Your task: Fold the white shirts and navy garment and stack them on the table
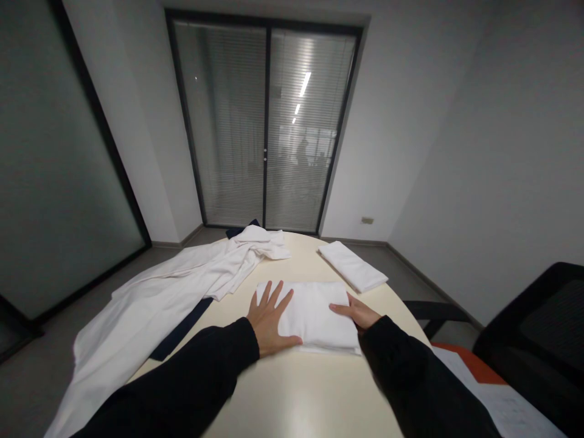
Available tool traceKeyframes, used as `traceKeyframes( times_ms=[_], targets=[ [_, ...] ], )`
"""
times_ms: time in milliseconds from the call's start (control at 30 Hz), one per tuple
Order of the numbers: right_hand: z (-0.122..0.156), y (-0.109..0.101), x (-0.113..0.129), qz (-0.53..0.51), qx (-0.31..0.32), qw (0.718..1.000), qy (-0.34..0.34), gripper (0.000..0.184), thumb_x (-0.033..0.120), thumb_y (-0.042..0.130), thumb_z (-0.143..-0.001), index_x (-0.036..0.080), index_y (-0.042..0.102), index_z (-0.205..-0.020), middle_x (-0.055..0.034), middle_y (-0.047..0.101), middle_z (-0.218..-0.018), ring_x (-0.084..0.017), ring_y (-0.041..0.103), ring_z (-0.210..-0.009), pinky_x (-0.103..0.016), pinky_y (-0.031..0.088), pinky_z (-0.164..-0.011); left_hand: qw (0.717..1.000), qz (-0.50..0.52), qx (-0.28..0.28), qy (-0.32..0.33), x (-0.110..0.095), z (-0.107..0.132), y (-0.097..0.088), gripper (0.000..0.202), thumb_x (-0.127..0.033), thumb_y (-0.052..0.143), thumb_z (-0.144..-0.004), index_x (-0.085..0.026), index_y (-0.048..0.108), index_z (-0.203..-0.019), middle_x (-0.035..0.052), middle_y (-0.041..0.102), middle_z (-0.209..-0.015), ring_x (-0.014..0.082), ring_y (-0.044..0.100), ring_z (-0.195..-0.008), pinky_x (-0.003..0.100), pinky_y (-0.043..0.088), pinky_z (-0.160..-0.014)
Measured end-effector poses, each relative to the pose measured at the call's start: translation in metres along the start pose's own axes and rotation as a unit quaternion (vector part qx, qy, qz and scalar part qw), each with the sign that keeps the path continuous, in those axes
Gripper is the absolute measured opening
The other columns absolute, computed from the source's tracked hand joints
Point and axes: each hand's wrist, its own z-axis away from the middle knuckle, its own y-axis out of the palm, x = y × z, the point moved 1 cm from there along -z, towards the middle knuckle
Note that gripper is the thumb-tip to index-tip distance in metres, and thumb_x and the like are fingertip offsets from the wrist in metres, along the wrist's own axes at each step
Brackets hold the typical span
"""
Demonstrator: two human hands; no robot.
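Dark sleeves (191, 377): lower frame.
Left hand (270, 319): fingers spread flat on folded cloth (314, 310), centre, apparently steadying it.
Right hand (359, 311): fingers clamped on its right edge, perhaps keeping layers together.

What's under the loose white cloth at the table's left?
Dark blue cloth shows along the right edge of the white cloth, and a dark patch at its far end. The rest is covered; can't tell if they're one piece.
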Motion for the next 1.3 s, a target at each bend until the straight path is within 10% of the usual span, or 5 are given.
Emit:
traceKeyframes(
  times_ms=[300, 900, 1300],
  targets=[
    [-0.006, -0.007, 0.013, -0.040, -0.111, 0.985, -0.127, 0.063, 0.040, 0.078, -0.066, 0.018, 0.052, -0.119, -0.0125, 0.068, -0.116, -0.031, 0.064, -0.105, -0.046, 0.052, -0.088, 0.992, -0.008, -0.063, -0.110, 0.031, -0.015, 0.024, 0.072, -0.054, 0.026, -0.095, -0.012, 0.016, -0.153, 0.0127, 0.010, -0.160, 0.0341, 0.010, -0.145, 0.053, 0.018, -0.115],
    [-0.037, -0.068, 0.035, -0.104, -0.353, 0.869, -0.331, 0.057, 0.028, 0.074, -0.072, 0.022, 0.052, -0.123, -0.0053, 0.064, -0.122, -0.020, 0.060, -0.113, -0.044, 0.042, -0.105, 0.991, -0.031, -0.043, -0.124, 0.035, -0.016, 0.027, 0.072, -0.053, 0.025, -0.094, -0.006, 0.027, -0.149, 0.0146, 0.022, -0.157, 0.0331, 0.014, -0.145, 0.049, 0.015, -0.117],
    [-0.048, -0.092, 0.001, -0.197, -0.345, 0.891, -0.217, 0.052, 0.020, 0.072, -0.069, 0.023, 0.053, -0.117, -0.0090, 0.064, -0.122, -0.026, 0.065, -0.107, -0.051, 0.052, -0.091, 0.991, -0.038, -0.041, -0.125, 0.031, -0.014, 0.025, 0.071, -0.053, 0.026, -0.094, -0.008, 0.031, -0.148, 0.0144, 0.023, -0.156, 0.0334, 0.015, -0.145, 0.049, 0.016, -0.116]
  ],
)
